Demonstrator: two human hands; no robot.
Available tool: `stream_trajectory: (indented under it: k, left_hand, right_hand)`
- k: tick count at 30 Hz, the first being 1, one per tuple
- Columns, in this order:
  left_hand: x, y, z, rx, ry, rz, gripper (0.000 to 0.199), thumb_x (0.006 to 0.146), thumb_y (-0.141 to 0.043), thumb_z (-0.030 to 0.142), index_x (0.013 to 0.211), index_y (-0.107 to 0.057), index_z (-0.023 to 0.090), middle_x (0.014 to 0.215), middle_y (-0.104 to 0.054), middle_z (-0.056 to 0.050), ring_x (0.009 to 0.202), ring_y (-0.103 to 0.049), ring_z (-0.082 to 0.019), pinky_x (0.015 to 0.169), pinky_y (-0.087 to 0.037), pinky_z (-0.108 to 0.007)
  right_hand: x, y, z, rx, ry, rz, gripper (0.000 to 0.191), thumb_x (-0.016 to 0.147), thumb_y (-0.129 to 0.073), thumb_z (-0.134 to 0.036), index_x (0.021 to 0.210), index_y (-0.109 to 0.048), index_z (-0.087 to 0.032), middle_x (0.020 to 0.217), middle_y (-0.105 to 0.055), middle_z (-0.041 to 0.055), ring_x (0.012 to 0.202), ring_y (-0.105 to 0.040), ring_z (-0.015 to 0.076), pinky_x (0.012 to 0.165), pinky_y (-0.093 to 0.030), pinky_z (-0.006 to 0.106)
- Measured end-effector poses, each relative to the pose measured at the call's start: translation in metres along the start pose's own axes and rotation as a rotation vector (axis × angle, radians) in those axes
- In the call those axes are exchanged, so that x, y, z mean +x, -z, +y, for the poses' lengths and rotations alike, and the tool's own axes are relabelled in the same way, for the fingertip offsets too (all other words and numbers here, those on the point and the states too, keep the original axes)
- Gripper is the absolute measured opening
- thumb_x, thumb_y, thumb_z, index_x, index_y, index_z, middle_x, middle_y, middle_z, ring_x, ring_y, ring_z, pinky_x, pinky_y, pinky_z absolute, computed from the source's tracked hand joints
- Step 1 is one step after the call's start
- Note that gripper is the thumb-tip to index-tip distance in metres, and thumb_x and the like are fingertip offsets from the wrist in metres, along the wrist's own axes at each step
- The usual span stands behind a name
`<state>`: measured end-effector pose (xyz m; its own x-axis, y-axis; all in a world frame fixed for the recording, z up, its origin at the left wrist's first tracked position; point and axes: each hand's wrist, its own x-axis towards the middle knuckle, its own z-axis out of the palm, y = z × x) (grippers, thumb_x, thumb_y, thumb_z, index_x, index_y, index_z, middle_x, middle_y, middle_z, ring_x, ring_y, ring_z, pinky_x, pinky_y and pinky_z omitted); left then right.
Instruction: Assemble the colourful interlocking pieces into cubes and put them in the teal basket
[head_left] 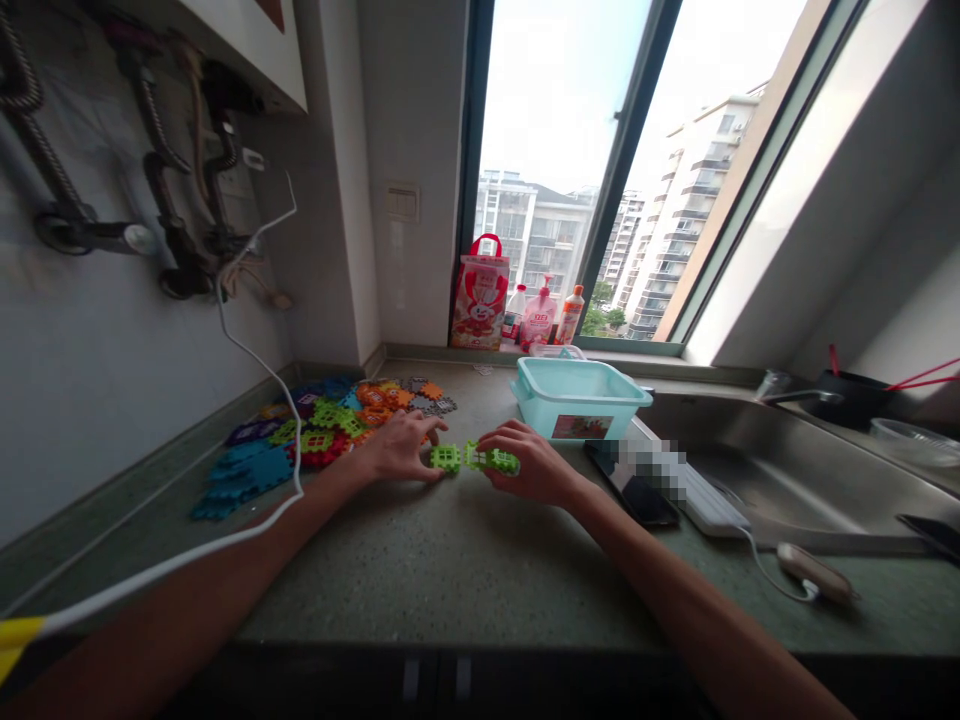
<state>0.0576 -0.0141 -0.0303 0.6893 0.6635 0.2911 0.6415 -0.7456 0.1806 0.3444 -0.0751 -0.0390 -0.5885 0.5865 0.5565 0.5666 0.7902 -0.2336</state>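
Low over the counter, my left hand (pixel 403 447) has its thumb and fingers around the edge of a green window-patterned building tile (pixel 445 458). Facing it, my right hand (pixel 529 462) is closed on another green building tile (pixel 501 460). Between the hands a green openwork piece (pixel 474 454) stands up; I cannot tell whether it joins the tiles on either side. Left of my left hand lies a pile of interlocking tiles in blue (pixel 251 470), orange (pixel 381 397), green, red, purple and grey.
A turquoise bin (pixel 581 385) stands behind my right hand. To the right are a black phone (pixel 630 485), a white power strip (pixel 712 500) and a steel sink (pixel 810 470). A white cable (pixel 296 440) hangs across my left forearm. Bottles (pixel 538 315) and a red bag (pixel 481 300) line the windowsill.
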Motion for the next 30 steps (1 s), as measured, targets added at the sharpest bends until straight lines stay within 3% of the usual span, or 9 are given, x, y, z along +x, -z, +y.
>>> stream_trajectory:
  k: [5, 11, 15, 18, 20, 24, 30]
  left_hand:
    - [-0.002, -0.004, 0.019, -0.066, -0.05, -0.003, 0.081, 0.07, -0.085, 0.048, 0.141, -0.054, 0.022, 0.109, -0.078, -0.003, 0.117, -0.065, -0.032, 0.106, -0.04, -0.042]
    - [-0.004, -0.01, 0.023, -0.107, -0.072, 0.046, 0.089, 0.069, -0.085, 0.042, 0.148, -0.047, 0.023, 0.109, -0.077, -0.004, 0.115, -0.065, -0.032, 0.106, -0.041, -0.042]
    - [-0.004, -0.007, 0.018, -0.065, -0.106, 0.033, 0.081, 0.07, -0.084, 0.05, 0.141, -0.056, 0.022, 0.114, -0.075, -0.006, 0.114, -0.064, -0.032, 0.105, -0.043, -0.042]
    - [-0.005, -0.005, 0.016, -0.022, -0.119, 0.017, 0.074, 0.071, -0.083, 0.055, 0.133, -0.062, 0.02, 0.112, -0.074, -0.007, 0.111, -0.065, -0.032, 0.104, -0.043, -0.042]
    - [-0.007, -0.005, 0.018, -0.041, -0.107, 0.014, 0.079, 0.071, -0.083, 0.053, 0.139, -0.058, 0.021, 0.111, -0.074, -0.006, 0.111, -0.065, -0.032, 0.104, -0.043, -0.042]
    - [-0.011, -0.008, 0.026, -0.143, -0.057, 0.03, 0.095, 0.074, -0.082, 0.041, 0.157, -0.038, 0.025, 0.113, -0.074, -0.003, 0.113, -0.066, -0.029, 0.103, -0.045, -0.04]
    - [-0.014, -0.013, 0.03, -0.218, 0.021, 0.057, 0.1, 0.072, -0.084, 0.038, 0.159, -0.035, 0.027, 0.113, -0.074, -0.002, 0.112, -0.068, -0.029, 0.103, -0.048, -0.041]
  right_hand:
    - [0.007, -0.01, -0.007, 0.0, 0.015, 0.026, 0.028, 0.094, -0.07, -0.026, 0.122, -0.071, -0.027, 0.124, -0.074, 0.0084, 0.113, -0.065, 0.027, 0.102, -0.052, 0.043]
    - [0.007, -0.008, -0.004, -0.017, 0.014, -0.092, 0.024, 0.095, -0.073, -0.033, 0.119, -0.074, -0.029, 0.133, -0.072, 0.0068, 0.123, -0.062, 0.0276, 0.107, -0.049, 0.045]
    - [-0.003, 0.015, 0.008, -0.067, -0.103, -0.043, 0.038, 0.094, -0.073, -0.038, 0.131, -0.069, -0.027, 0.132, -0.071, 0.0106, 0.121, -0.064, 0.0288, 0.108, -0.049, 0.046]
    - [-0.011, 0.023, 0.021, -0.11, -0.219, -0.138, 0.056, 0.086, -0.08, -0.043, 0.137, -0.066, -0.024, 0.122, -0.073, 0.0132, 0.113, -0.068, 0.0315, 0.1, -0.053, 0.046]
    - [-0.015, 0.019, 0.028, -0.092, -0.266, -0.2, 0.062, 0.083, -0.083, -0.044, 0.138, -0.065, -0.022, 0.119, -0.073, 0.0142, 0.108, -0.07, 0.0318, 0.096, -0.054, 0.045]
    - [-0.015, 0.007, 0.036, -0.024, -0.281, -0.204, 0.049, 0.085, -0.078, -0.035, 0.13, -0.068, -0.021, 0.116, -0.075, 0.0109, 0.101, -0.071, 0.0264, 0.091, -0.055, 0.037]
    - [-0.009, 0.007, 0.029, -0.099, -0.231, -0.069, 0.031, 0.084, -0.077, -0.028, 0.115, -0.075, -0.023, 0.107, -0.077, 0.0079, 0.098, -0.071, 0.0251, 0.09, -0.054, 0.036]
